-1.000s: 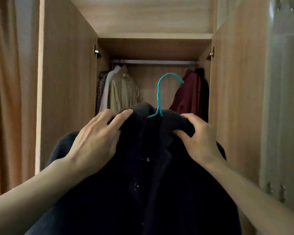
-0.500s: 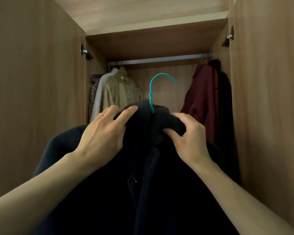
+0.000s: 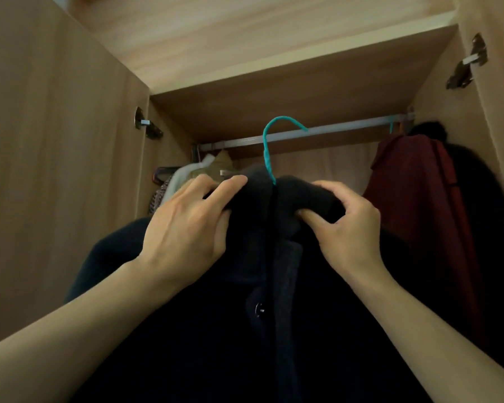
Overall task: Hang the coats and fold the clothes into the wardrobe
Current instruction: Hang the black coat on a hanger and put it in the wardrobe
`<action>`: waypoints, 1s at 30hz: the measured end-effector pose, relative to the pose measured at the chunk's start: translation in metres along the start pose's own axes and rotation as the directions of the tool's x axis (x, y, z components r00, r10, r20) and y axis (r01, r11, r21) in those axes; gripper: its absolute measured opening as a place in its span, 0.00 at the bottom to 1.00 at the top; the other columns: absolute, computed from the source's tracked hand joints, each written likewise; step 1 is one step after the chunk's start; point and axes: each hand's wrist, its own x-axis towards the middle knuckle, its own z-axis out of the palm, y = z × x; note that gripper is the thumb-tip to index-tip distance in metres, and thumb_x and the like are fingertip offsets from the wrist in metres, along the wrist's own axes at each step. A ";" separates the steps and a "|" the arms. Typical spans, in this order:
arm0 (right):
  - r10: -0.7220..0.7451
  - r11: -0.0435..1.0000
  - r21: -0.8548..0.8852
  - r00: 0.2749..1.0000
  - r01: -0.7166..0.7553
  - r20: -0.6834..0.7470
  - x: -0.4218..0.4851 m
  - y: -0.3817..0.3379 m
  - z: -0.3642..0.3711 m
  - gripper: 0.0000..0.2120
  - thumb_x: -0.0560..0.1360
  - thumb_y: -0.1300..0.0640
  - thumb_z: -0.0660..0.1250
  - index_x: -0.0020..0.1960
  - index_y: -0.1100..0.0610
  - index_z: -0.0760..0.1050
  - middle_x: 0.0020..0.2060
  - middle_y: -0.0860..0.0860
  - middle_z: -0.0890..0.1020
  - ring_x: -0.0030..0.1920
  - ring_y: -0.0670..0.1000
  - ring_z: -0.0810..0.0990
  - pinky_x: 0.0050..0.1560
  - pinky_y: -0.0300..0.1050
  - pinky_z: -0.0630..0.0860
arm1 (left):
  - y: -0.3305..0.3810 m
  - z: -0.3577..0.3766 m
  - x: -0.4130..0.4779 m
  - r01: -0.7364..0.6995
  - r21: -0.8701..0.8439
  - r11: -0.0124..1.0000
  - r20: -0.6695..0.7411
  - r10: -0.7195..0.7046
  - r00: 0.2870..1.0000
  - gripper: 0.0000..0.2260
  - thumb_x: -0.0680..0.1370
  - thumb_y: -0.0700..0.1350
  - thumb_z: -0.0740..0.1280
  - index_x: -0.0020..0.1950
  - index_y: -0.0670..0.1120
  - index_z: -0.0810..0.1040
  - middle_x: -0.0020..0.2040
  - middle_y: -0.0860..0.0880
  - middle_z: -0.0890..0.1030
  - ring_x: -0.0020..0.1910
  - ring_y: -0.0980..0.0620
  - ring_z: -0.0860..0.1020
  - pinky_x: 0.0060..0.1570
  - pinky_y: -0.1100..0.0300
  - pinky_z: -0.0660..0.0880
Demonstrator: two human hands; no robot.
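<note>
Centre and lower frame: dark coat (image 3: 245,330) on a teal hanger (image 3: 266,152), front toward the camera, one button (image 3: 260,309) showing on the closed front. Coat sits inside the open wardrobe (image 3: 56,170), held up between the wood sides.

Left hand (image 3: 186,231) grips the coat's collar left of the hook, fingers curled over the top edge. Right hand (image 3: 349,228) pinches the collar fold right of the hook, thumb underneath, fingers wrapped over.

Hook sticks up between the hands; its tip overlaps the rail (image 3: 346,130) at upper centre, can't tell if it rests on it.

Behind the left hand: beige garment (image 3: 221,162) hanging at the rail's left end. Right of frame: red garment (image 3: 419,213) hanging, black garment (image 3: 477,213) just beside it at the far edge.

Metal hinge (image 3: 146,125) on the left side, another at upper right.
</note>
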 end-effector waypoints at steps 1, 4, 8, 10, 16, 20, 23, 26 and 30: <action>-0.014 1.000 -0.009 1.000 0.013 -0.012 0.007 0.012 0.009 0.14 0.67 0.58 0.78 0.51 0.49 0.81 0.42 0.38 0.82 0.45 0.38 0.80 0.47 0.29 0.73 | -0.006 0.012 0.004 -0.001 0.015 1.000 -0.014 0.002 1.000 0.21 0.78 0.42 0.66 0.71 0.47 0.73 0.51 0.44 0.78 0.47 0.45 0.77 0.40 0.48 0.77; -0.064 0.998 -0.028 0.997 0.063 -0.034 0.024 0.051 0.040 0.15 0.67 0.56 0.77 0.53 0.49 0.80 0.43 0.38 0.82 0.46 0.38 0.80 0.49 0.33 0.75 | -0.029 0.049 0.016 -0.018 0.064 0.998 -0.053 0.021 0.998 0.20 0.78 0.43 0.66 0.71 0.48 0.73 0.51 0.44 0.78 0.47 0.44 0.77 0.39 0.49 0.77; -0.108 0.994 0.003 0.994 0.108 -0.027 0.046 0.101 0.089 0.19 0.68 0.56 0.77 0.55 0.45 0.76 0.45 0.37 0.81 0.48 0.37 0.80 0.49 0.29 0.73 | -0.072 0.099 0.031 -0.016 0.133 0.991 -0.052 0.023 0.998 0.21 0.78 0.44 0.65 0.71 0.49 0.72 0.51 0.45 0.77 0.45 0.45 0.77 0.37 0.51 0.75; -0.124 0.992 0.016 0.992 0.125 -0.038 0.056 0.126 0.112 0.18 0.68 0.55 0.76 0.55 0.43 0.75 0.45 0.37 0.81 0.47 0.36 0.79 0.47 0.26 0.71 | -0.092 0.124 0.039 -0.036 0.153 0.988 -0.050 0.044 0.998 0.21 0.78 0.44 0.65 0.72 0.49 0.72 0.50 0.45 0.77 0.44 0.46 0.76 0.36 0.53 0.74; -0.090 0.995 0.034 0.996 0.091 -0.023 0.088 0.194 0.166 0.16 0.68 0.53 0.75 0.52 0.43 0.74 0.44 0.38 0.81 0.47 0.37 0.79 0.47 0.31 0.74 | -0.136 0.192 0.065 -0.027 0.219 0.975 -0.058 0.041 0.997 0.22 0.77 0.45 0.65 0.71 0.50 0.72 0.48 0.45 0.76 0.42 0.44 0.75 0.36 0.51 0.74; -0.086 0.994 0.065 0.996 0.086 -0.007 0.105 0.232 0.197 0.15 0.69 0.56 0.75 0.51 0.44 0.74 0.43 0.40 0.81 0.46 0.39 0.80 0.46 0.32 0.74 | -0.160 0.225 0.078 -0.042 0.268 0.962 -0.042 0.055 0.998 0.22 0.77 0.44 0.67 0.71 0.50 0.73 0.47 0.45 0.75 0.41 0.43 0.75 0.35 0.52 0.71; -0.080 0.988 0.130 0.997 0.082 -0.023 0.122 0.252 0.221 0.15 0.69 0.56 0.75 0.51 0.46 0.75 0.44 0.42 0.82 0.47 0.43 0.80 0.48 0.41 0.77 | -0.175 0.241 0.093 -0.050 0.330 0.943 -0.063 0.075 0.995 0.22 0.77 0.44 0.66 0.71 0.51 0.73 0.46 0.46 0.74 0.41 0.44 0.75 0.36 0.56 0.65; -0.094 0.976 0.194 0.995 0.096 -0.020 0.147 0.263 0.242 0.15 0.69 0.56 0.75 0.52 0.47 0.75 0.43 0.42 0.81 0.46 0.42 0.80 0.46 0.38 0.76 | -0.190 0.248 0.112 -0.044 0.386 0.921 -0.074 0.079 0.994 0.22 0.77 0.44 0.66 0.71 0.52 0.73 0.47 0.46 0.75 0.43 0.43 0.75 0.37 0.52 0.72; -0.113 0.963 0.241 0.992 0.124 -0.061 0.185 0.270 0.267 0.14 0.69 0.55 0.75 0.51 0.47 0.76 0.42 0.41 0.80 0.45 0.42 0.79 0.46 0.38 0.75 | -0.208 0.250 0.145 -0.030 0.442 0.896 -0.092 0.078 0.993 0.22 0.77 0.45 0.65 0.71 0.54 0.72 0.49 0.45 0.75 0.46 0.40 0.76 0.41 0.48 0.76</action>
